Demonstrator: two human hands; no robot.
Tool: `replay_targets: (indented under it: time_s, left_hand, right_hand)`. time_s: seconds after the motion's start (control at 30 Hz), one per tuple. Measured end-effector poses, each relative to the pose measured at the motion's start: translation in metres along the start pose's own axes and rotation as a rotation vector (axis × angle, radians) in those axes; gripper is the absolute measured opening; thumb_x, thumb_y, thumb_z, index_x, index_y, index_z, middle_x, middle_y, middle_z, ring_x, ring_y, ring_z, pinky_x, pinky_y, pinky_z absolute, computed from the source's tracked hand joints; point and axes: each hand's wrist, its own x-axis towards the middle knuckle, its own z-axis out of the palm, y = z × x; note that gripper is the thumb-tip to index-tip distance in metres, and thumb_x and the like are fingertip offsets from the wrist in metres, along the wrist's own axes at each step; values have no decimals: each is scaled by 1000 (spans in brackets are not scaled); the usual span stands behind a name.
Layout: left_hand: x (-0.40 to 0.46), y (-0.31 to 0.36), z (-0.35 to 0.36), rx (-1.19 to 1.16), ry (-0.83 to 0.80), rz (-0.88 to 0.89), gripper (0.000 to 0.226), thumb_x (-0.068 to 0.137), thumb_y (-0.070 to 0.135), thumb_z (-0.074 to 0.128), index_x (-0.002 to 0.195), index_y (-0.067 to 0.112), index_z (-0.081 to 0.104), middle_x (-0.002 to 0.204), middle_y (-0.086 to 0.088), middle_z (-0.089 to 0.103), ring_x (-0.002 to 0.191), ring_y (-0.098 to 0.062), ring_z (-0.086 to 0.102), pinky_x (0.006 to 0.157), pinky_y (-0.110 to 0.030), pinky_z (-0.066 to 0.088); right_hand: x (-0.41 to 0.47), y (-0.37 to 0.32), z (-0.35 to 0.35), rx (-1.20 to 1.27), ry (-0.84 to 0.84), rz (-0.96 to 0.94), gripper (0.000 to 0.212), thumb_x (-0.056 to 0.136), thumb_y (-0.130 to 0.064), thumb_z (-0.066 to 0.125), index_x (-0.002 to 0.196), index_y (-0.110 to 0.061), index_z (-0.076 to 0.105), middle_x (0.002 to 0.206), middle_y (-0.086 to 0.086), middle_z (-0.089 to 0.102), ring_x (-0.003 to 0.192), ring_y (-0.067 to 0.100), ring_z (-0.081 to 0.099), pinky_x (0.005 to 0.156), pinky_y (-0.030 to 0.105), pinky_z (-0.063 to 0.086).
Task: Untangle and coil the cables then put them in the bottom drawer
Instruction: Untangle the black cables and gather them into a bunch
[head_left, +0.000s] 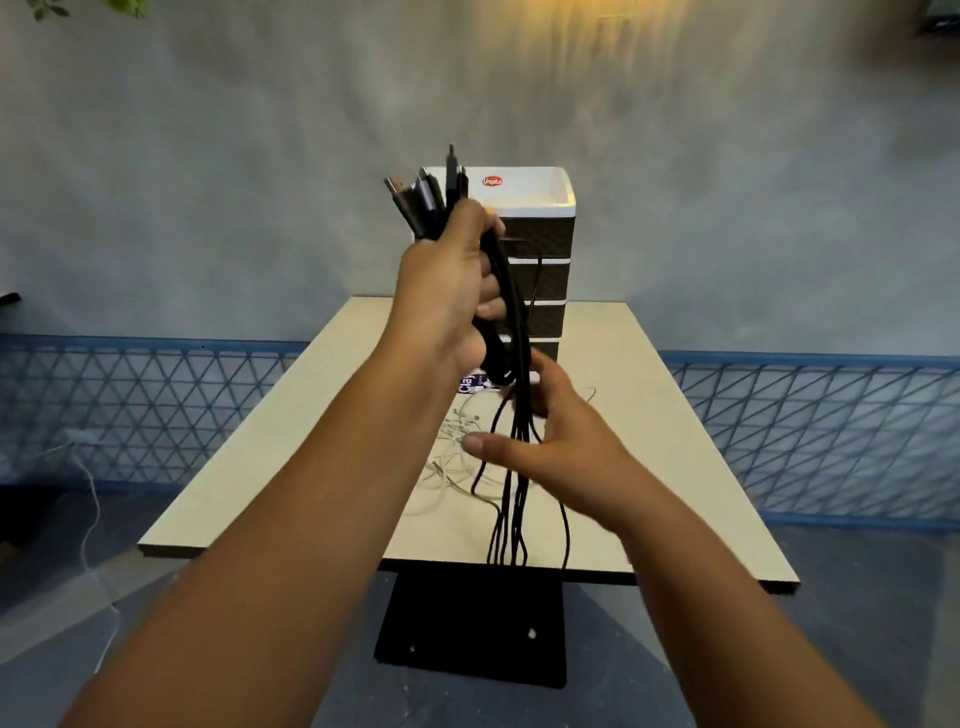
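My left hand (447, 291) is clenched around a bundle of thin black cables (511, 457), plug ends fanned above the fist, raised in front of the tall brown-and-white plastic drawer unit (540, 249). The strands hang nearly straight down from that fist — long axis vertical — past the near edge of the pale rectangular tabletop (675, 441), their lower ends out of sight. My right hand (550, 441) is directly below the left, fingers loosely spread with the thumb across the strands; whether it pinches any I cannot tell. It is the nearer hand for combing downward, I judge. The black cords look slim, limp and mostly parallel. A tangle of thin white cables (447, 467) lies on the table behind them.
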Motion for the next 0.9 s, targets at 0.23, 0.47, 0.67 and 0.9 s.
replay_targets:
  time_s: [0.23, 0.47, 0.67, 0.9]
  left_hand:
    - [-5, -22, -23, 108, -17, -144, 22, 93, 17, 56, 71, 13, 56, 49, 5, 28, 37, -5, 18, 39, -20, 15]
    - [-2, -36, -44, 277, -183, -295, 21, 95, 26, 59, 80, 12, 57, 49, 6, 23, 41, -6, 16, 41, -21, 13]
    - [-6, -7, -62, 567, -370, -343, 37, 76, 47, 69, 83, 11, 62, 53, 7, 24, 45, -7, 17, 40, -19, 13]
    - [9, 44, -81, 305, -325, -271, 33, 88, 33, 55, 60, 24, 38, 44, 12, 20, 34, -1, 17, 32, -14, 12]
  right_hand:
    - [0, 22, 26, 266, 191, 135, 30, 87, -5, 54, 107, -27, 50, 68, -3, 66, 63, 17, 68, 72, 36, 53]
    - [4, 12, 11, 389, 39, -1, 10, 100, -22, 52, 94, -17, 57, 59, -5, 45, 53, 13, 42, 51, 26, 42]
    - [-8, 31, -1, 585, 168, 92, 30, 104, -28, 40, 76, -15, 41, 58, -3, 25, 48, 9, 18, 48, 29, 11]
    - [-24, 92, -7, 705, 148, 299, 31, 103, -30, 41, 76, -17, 36, 58, -1, 21, 49, 11, 13, 46, 25, 9]
